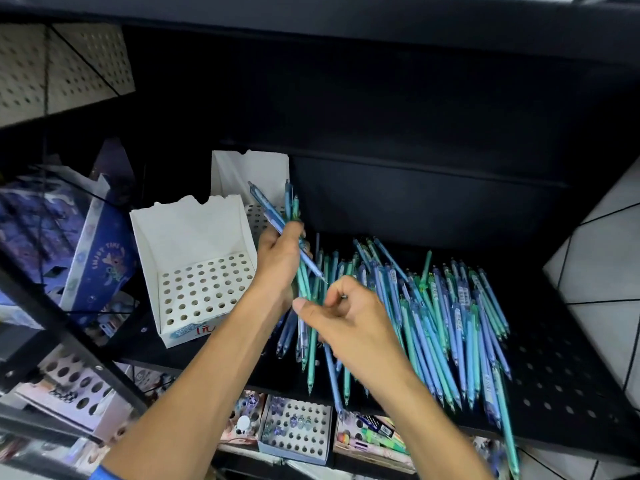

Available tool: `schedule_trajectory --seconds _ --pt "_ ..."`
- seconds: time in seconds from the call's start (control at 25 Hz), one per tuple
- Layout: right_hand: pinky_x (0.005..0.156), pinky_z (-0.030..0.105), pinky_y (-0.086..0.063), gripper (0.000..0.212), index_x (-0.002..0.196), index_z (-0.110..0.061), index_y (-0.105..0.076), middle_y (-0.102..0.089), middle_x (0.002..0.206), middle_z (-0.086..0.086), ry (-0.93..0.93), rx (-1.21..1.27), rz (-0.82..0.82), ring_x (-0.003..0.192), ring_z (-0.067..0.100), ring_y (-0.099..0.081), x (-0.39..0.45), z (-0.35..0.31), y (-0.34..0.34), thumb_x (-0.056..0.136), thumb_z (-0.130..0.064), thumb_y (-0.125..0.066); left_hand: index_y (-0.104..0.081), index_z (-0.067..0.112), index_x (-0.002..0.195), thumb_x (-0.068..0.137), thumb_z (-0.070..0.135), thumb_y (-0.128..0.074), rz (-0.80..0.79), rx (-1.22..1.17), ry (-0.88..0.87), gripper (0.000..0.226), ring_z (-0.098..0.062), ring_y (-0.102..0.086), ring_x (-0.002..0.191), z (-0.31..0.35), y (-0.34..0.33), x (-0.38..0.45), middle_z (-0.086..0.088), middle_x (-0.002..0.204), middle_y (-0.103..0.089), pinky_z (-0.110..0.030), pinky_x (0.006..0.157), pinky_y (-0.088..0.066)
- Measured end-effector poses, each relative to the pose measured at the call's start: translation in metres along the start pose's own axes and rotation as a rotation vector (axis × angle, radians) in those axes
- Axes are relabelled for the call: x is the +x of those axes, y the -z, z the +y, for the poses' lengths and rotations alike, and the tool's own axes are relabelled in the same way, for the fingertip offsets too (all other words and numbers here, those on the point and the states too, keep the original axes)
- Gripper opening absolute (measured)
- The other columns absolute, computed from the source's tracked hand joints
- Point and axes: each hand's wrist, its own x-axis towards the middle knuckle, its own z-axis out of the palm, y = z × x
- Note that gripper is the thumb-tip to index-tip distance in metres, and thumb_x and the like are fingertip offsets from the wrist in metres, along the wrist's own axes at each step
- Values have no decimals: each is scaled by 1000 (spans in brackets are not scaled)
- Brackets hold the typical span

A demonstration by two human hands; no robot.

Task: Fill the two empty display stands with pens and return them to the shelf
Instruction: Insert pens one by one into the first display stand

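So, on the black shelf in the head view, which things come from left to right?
Blue printed box → front white display stand → left hand holding a bunch of pens → right hand → pile of loose pens.

The rear white cardboard display stand with a perforated base [250,174] is half covered by the front white cardboard stand [194,258] and by the left hand [278,261], so most of its holes stay unseen. At six o'clock from the hands, the lower ends of the gripped bundle of blue and teal plastic pens [300,271] vanish behind the right hand [349,320]. The small boxes on the lower shelf [298,434] are blurred, and the print on the front stand's lip is unreadable.
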Motion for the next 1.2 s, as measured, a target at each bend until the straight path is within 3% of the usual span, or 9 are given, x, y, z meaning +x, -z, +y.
schedule_trajectory --seconds 0.12,0.32,0.52,0.64,0.84,0.96,1.04,1.12,1.2 --pt "48 21 -37 34 76 -21 -45 -58 60 -4 0 -6 120 45 4 -40 -1 5 -11 84 -35 -76 -53 9 103 91 17 -58 -26 -156 15 16 -11 -51 51 -7 -6 -2 -6 80 -60 -27 54 -45" --pt "63 45 -56 25 82 -21 -47 -73 81 9 -66 103 129 61 18 -63 -16 11 -9 89 -14 -70 -48 9 96 95 4 -50 -94 -388 40 5 -11 -46 52 -2 -8 -7 -3 68 -54 -21 46 -40" --pt "55 21 -51 17 85 -13 -51 -73 78 8 -96 144 73 59 10 -66 -50 26 16 92 -9 -66 -49 8 94 97 4 -47 -66 -500 79 5 -14 -49 53 10 -1 -2 -4 65 -53 -26 49 -47" --pt "50 20 -47 11 90 -15 -64 -73 76 11 -30 273 187 56 18 -62 -64 32 40 91 -4 -61 -50 7 96 99 6 -47 -140 -478 72 4 -15 -50 52 10 2 -9 -5 68 -53 -28 49 -50" --pt "67 27 -56 32 110 -12 -69 -77 97 1 252 297 160 89 19 -71 -45 11 70 100 0 -41 -53 9 109 99 9 -49 -381 -465 130 10 -12 -47 49 -1 7 -27 -3 77 -56 -23 43 -44" --pt "62 24 -52 18 101 -22 -73 -74 80 -2 347 207 231 73 8 -67 -25 -10 76 94 -11 -61 -53 6 123 92 12 -56 -468 -489 135 32 -10 -44 48 -2 14 -36 -2 77 -57 -21 41 -40" --pt "57 33 -46 9 88 -24 -76 -62 70 8 392 136 275 62 13 -53 -8 -26 76 91 -21 -68 -55 4 128 86 14 -59 -464 -441 113 43 -10 -43 49 0 21 -40 -2 78 -57 -20 42 -38" --pt "58 37 -50 12 84 -20 -73 -63 72 8 386 57 226 62 14 -54 12 -39 70 93 -26 -67 -57 4 130 87 14 -59 -443 -380 96 44 -10 -42 50 3 31 -43 -3 79 -56 -19 42 -36" --pt "52 29 -52 16 88 -15 -70 -67 69 -1 326 82 105 57 11 -60 29 -49 56 96 -26 -63 -59 4 128 90 13 -58 -419 -347 88 39 -11 -41 50 7 42 -45 -4 79 -55 -20 43 -35"
